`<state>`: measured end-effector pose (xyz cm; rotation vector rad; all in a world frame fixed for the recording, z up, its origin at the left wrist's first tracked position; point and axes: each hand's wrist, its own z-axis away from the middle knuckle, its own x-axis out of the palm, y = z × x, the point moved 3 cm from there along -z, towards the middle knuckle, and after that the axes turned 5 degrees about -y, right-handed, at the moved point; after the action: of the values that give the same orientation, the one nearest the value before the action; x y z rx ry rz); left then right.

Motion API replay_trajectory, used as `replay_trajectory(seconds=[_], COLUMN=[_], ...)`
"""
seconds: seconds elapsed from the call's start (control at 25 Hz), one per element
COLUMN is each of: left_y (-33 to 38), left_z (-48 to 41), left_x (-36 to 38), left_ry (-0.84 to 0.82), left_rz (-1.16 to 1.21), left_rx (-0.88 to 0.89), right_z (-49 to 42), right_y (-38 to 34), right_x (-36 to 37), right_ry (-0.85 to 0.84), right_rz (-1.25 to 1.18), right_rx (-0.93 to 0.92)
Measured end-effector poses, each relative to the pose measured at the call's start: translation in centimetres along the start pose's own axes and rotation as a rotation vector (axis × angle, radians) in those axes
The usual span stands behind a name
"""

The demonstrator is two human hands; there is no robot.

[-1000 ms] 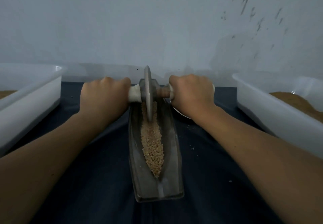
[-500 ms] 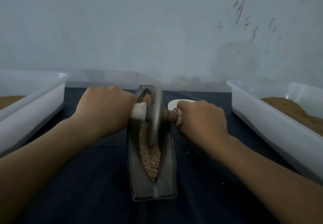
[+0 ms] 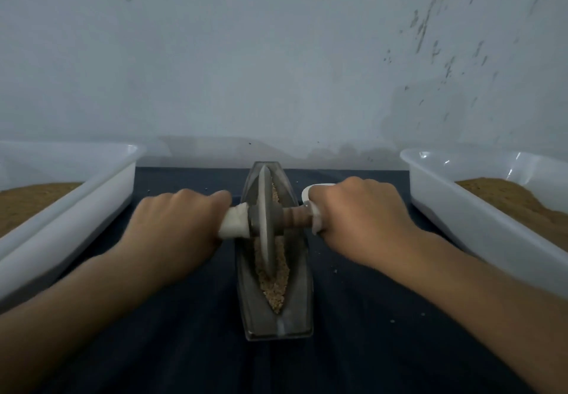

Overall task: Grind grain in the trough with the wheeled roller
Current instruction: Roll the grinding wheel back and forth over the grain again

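Note:
A narrow grey boat-shaped trough (image 3: 302, 307) lies lengthwise on the dark cloth, with tan grain (image 3: 275, 289) in its groove. The roller's grey wheel (image 3: 265, 224) stands upright in the groove at about mid-length. My left hand (image 3: 178, 227) grips the white-wrapped left end of the axle. My right hand (image 3: 358, 224) grips the right end, where brown wood shows between wheel and fist. Grain under the wheel is hidden.
A white plastic tub (image 3: 92, 197) holding brown powder stands at the left, and another white tub (image 3: 461, 209) with brown powder at the right. A small white dish (image 3: 307, 192) peeks out behind my right hand. A pale wall rises close behind. Stray crumbs dot the dark cloth (image 3: 353, 347).
The wheel has rolled from the trough's far end toward me to about mid-length, both hands travelling with it. More of the far end of the trough shows now.

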<state>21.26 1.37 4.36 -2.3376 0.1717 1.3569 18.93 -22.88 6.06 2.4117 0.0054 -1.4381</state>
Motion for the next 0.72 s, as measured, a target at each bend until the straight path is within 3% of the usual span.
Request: replay_trajectory(seconds=[0.08, 0.2, 0.24, 0.48, 0.72], left_y=[-1.2, -1.3, -1.0, -0.4, 0.0], left_z=[0.9, -0.3, -1.2, -5.2, -1.4], left_x=[-1.1, -0.9, -0.2, 3.8, 1.0], left_ry=[-0.109, -0.240, -0.254, 0.025, 0.017], left_rz=[0.017, -0.007, 0.012, 0.029, 0.012], left_rx=[-0.007, -0.039, -0.064, -0.263, -0.141], right_z=[1.7, 0.8, -0.4, -7.3, -2.8], right_y=[0.4, 1.1, 1.0, -0.6, -0.3], right_x=[-1.7, -1.1, -0.4, 3.5, 1.4], right_ry=[-0.037, -0.328, -0.334, 0.074, -0.019], right_rz=[-0.025, -0.138, -0.118, 0.195, -0.015], right_rx=[0.014, 0.065, 0.075, 0.137, 0.073])
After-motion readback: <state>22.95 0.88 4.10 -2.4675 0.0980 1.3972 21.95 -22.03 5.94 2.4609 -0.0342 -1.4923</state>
